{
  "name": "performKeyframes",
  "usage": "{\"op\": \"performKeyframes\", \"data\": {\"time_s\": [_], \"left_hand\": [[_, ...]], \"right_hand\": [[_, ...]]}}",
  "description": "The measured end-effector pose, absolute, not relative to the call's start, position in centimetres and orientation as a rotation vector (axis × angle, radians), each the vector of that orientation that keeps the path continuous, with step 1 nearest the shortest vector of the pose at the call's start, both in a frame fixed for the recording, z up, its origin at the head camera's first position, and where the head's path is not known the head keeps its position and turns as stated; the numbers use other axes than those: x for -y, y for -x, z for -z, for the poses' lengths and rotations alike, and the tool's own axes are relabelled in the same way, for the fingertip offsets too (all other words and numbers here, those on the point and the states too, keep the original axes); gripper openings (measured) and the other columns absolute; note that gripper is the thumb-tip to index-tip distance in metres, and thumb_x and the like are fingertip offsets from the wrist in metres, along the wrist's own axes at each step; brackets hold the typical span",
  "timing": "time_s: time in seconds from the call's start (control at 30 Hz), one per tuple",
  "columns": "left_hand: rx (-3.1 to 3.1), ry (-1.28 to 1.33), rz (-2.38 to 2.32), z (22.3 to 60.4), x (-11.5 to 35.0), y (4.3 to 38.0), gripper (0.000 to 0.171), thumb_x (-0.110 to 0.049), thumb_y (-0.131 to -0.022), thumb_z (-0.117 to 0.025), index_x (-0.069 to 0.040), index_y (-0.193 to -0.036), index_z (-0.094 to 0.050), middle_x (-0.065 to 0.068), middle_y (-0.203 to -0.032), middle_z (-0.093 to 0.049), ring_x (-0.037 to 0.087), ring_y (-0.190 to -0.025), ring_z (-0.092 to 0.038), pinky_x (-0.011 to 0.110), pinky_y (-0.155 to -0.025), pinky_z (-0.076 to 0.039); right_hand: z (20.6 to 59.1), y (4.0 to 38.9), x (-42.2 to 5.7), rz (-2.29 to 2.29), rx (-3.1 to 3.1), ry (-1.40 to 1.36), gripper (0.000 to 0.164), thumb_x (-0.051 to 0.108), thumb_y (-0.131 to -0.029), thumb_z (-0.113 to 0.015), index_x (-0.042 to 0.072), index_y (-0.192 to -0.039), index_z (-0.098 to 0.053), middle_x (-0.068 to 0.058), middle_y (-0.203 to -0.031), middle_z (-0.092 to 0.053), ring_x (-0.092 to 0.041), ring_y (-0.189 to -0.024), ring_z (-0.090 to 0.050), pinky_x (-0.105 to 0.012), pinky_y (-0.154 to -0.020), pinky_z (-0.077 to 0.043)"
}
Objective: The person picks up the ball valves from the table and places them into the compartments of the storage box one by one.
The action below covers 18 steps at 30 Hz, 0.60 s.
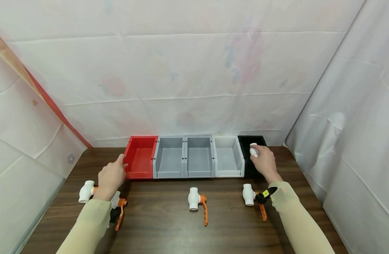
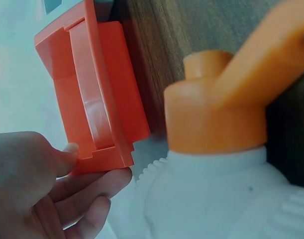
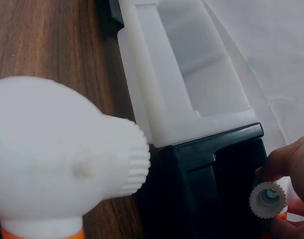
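Note:
My left hand (image 1: 112, 174) grips the left side of the red bin (image 1: 141, 160), the thumb on the inner face and the other fingers outside. Over at the far right, my right hand (image 1: 265, 161) holds a white ball valve (image 1: 253, 151) above the black bin (image 1: 251, 172). In the right wrist view the ribbed round end of that held valve (image 3: 267, 200) faces the camera, a bit of orange showing below it. Below my left wrist lies another ball valve (image 1: 121, 208) with an orange lever, partly covered by the sleeve.
Two grey bins (image 1: 170, 158) and a white bin (image 1: 228, 160) stand in the row between red and black. More white valves with orange levers lie on the brown table: one at left (image 1: 86, 192), one in the middle (image 1: 193, 199), one at right (image 1: 248, 195). White cloth hangs behind.

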<state>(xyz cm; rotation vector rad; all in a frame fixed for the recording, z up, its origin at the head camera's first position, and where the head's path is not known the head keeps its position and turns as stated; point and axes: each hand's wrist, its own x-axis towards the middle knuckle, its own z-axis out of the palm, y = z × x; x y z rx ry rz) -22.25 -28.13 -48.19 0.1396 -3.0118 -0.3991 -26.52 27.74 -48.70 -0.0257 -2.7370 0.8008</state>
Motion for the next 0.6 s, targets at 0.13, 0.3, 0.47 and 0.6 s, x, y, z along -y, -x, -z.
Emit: {"op": "performKeyframes", "data": {"time_s": [0.13, 0.3, 0.47, 0.6], "left_hand": [[3.013, -0.143, 0.389, 48.3, 28.1, 22.3, 0.037, -0.016, -0.094, -0.051, -0.008, -0.128, -0.040, 0.016, -0.069, -0.060, 0.026, -0.049, -0.050, 0.037, -0.039, -0.040], [3.012, -0.148, 0.391, 48.2, 27.9, 22.3, 0.037, -0.016, -0.094, -0.052, -0.007, -0.128, -0.041, 0.014, -0.066, -0.059, 0.025, -0.047, -0.047, 0.035, -0.038, -0.039], [3.015, -0.153, 0.406, 48.2, 27.7, 22.2, 0.039, -0.015, -0.093, -0.053, -0.007, -0.129, -0.040, 0.012, -0.067, -0.059, 0.024, -0.047, -0.047, 0.034, -0.039, -0.041], [3.014, -0.163, 0.404, 48.1, 27.8, 22.1, 0.041, -0.014, -0.092, -0.055, -0.007, -0.129, -0.040, 0.014, -0.071, -0.062, 0.023, -0.048, -0.047, 0.035, -0.040, -0.042]], "right_hand": [[48.5, 26.9, -27.6, -0.813, 2.743, 0.044, 0.043, 0.013, -0.080, -0.064, 0.014, -0.123, -0.061, -0.021, -0.125, -0.052, -0.041, -0.102, -0.054, -0.053, -0.077, -0.046], [48.3, 27.3, -27.4, -0.801, 2.770, 0.062, 0.043, 0.013, -0.081, -0.063, 0.014, -0.124, -0.060, -0.022, -0.127, -0.051, -0.042, -0.101, -0.054, -0.052, -0.077, -0.046], [48.1, 27.6, -27.2, -0.810, 2.762, 0.058, 0.043, 0.013, -0.082, -0.063, 0.015, -0.124, -0.060, -0.021, -0.128, -0.050, -0.041, -0.101, -0.054, -0.050, -0.075, -0.046], [48.2, 28.0, -27.0, -0.835, 2.744, 0.061, 0.043, 0.013, -0.082, -0.063, 0.015, -0.125, -0.060, -0.020, -0.129, -0.050, -0.041, -0.103, -0.053, -0.050, -0.076, -0.047]]}}
